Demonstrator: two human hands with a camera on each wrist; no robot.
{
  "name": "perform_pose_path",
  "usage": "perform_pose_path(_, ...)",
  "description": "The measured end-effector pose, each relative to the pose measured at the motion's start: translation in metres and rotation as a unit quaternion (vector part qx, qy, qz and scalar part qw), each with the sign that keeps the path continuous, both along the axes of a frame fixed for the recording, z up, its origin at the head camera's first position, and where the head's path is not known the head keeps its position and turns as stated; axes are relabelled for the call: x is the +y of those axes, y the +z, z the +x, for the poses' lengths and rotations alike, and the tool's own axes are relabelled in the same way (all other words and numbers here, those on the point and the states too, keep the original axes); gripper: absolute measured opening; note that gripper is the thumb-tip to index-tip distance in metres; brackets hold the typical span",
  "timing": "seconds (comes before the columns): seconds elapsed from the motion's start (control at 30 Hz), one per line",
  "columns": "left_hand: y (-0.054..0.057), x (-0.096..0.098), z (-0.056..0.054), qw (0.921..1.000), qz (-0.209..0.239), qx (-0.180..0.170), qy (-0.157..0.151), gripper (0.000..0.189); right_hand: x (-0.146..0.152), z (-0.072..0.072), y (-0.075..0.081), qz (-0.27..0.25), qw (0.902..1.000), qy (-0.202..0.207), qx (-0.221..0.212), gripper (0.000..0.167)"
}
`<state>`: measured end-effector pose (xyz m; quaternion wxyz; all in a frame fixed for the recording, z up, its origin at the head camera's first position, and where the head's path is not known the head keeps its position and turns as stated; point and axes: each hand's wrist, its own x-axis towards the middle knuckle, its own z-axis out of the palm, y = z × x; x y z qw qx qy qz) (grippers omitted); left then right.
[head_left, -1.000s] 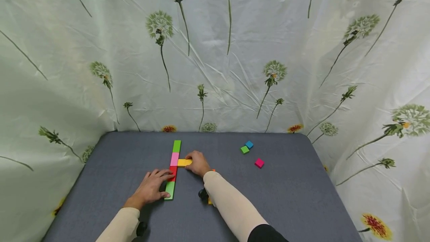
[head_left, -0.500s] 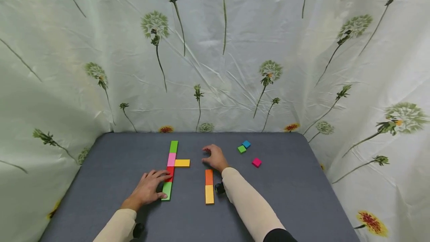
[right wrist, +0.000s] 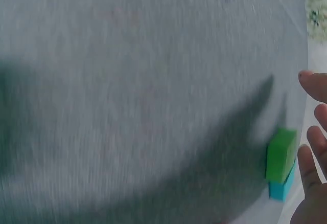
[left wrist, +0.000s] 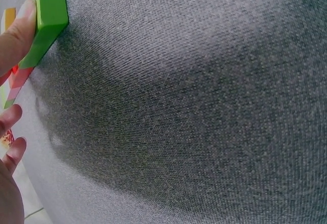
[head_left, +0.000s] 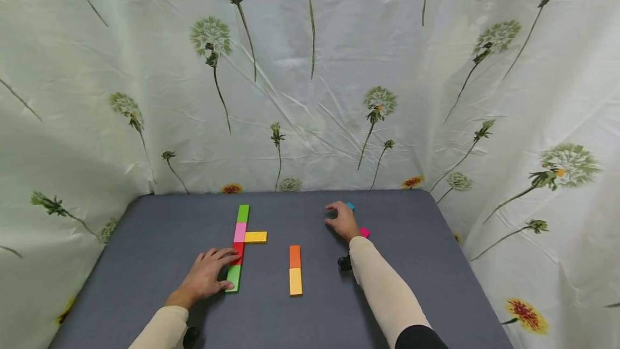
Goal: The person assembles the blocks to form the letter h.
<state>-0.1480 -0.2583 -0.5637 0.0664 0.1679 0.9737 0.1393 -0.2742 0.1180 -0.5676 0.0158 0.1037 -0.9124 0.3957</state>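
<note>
My left hand rests on a row of flat blocks, fingers on the red block and thumb at the near green block. In the left wrist view the thumb touches that green block. A pink block and another green block continue the row away from me. A yellow block juts right beside the pink one. My right hand, holding nothing, hovers with parted, slightly bent fingers by a green cube and a blue cube; in the head view it hides the green one.
An orange block and a light orange block lie end to end in the table's middle. A magenta cube shows just past the right wrist. The grey table ends at a flowered curtain.
My right hand has let go of the yellow block, leaving it against the row, and moved right to the small cubes. The left hand stays on the row. The head view has shifted slightly.
</note>
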Motion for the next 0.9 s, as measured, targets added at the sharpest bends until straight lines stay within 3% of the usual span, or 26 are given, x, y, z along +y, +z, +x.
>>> perform_pose_path(0.13,0.001,-0.001,0.000,1.0000,-0.006,0.002,0.000,0.069,0.013,-0.002,-0.002,0.025,0.9995,-0.012,0.013,0.036)
perform_pose_path(0.37,0.003,0.000,0.001,0.9999,-0.013,-0.003,0.000,0.070,0.024,-0.003,-0.005,0.042,0.9984,-0.015,-0.033,0.046)
perform_pose_path(0.63,0.004,0.002,0.003,1.0000,-0.008,-0.006,-0.003,0.070,0.031,-0.001,-0.003,0.049,0.9978,0.001,-0.044,0.037)
perform_pose_path(0.9,0.006,0.002,0.002,0.9999,-0.013,-0.006,0.003,0.070,0.035,-0.002,-0.005,0.030,0.9973,-0.024,-0.063,0.037)
